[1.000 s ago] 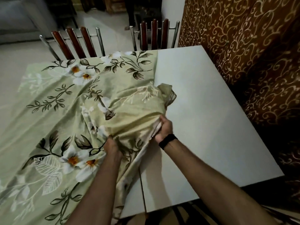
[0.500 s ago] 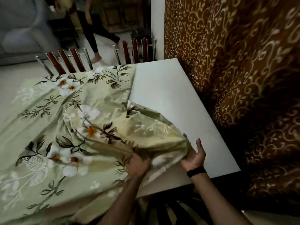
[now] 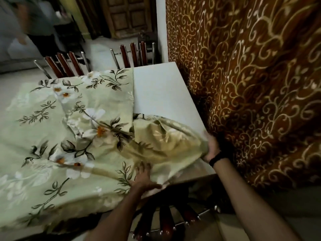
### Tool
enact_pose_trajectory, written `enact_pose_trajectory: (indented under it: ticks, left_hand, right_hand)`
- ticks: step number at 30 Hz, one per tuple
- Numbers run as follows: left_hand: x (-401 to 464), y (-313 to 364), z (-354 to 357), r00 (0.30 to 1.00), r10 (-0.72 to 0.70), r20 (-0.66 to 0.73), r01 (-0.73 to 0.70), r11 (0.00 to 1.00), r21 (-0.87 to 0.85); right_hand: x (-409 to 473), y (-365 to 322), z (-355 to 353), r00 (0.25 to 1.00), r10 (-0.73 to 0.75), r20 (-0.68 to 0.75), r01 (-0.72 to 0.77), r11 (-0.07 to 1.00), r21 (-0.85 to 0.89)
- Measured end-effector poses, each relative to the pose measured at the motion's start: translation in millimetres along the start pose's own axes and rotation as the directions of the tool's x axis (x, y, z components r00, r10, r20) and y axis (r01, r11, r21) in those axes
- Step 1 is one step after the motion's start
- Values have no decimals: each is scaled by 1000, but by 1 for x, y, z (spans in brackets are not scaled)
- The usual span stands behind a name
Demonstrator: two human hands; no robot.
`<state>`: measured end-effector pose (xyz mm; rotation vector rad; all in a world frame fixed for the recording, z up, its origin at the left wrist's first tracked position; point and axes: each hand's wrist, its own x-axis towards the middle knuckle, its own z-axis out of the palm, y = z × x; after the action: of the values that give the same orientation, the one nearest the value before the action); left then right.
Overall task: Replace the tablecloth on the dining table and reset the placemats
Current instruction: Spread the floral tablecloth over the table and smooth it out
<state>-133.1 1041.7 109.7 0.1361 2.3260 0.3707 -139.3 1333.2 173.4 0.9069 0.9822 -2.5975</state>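
- Tablecloth (image 3: 57,129): pale green, printed with white flowers and dark leaves; covers the left and middle of the dining table (image 3: 161,94). Right part of the white tabletop is bare.
- Cloth's right edge runs straight down the far half of the table, then bunches into a loose, raised fold at the near right corner, paler underside showing.
- Right hand (image 3: 211,147): at the table's right edge, gripping the bunched edge of the cloth; fingers mostly hidden in the fabric. Dark band (image 3: 219,159) on the wrist.
- Left hand (image 3: 143,178): lies flat on the cloth near the front edge, fingers spread and straight, pressing down; image slightly blurred.
- Curtain (image 3: 251,84): brown with gold scroll pattern, hanging just beside the table's right edge.
- 2 chairs at the far side, dark red slats in metal frames: left one (image 3: 64,66), right one (image 3: 134,54).
- 1 more chair (image 3: 165,221) at the near side, below the arms.
- Wooden door (image 3: 128,16) in the background.
- Blurred person (image 3: 37,23) standing at far left.
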Motion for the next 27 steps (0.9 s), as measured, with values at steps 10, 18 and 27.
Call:
enact_pose_trajectory:
  ticks: [10,18,27]
  left_hand:
    - [2,73,-95,788,-48,-614,-204,920,-334]
    - [21,3,-73,934,-221,-282,50,859,-509]
    - [73,-37,-119,656,-256,-710,-188,855,-482]
  right_hand:
    - [-7,83,45,903,114,414,393,163,-905]
    - [17,90,64,855,425,299,289,89,-953]
    - [150,78,167,979,-201,-45,8,258,-966]
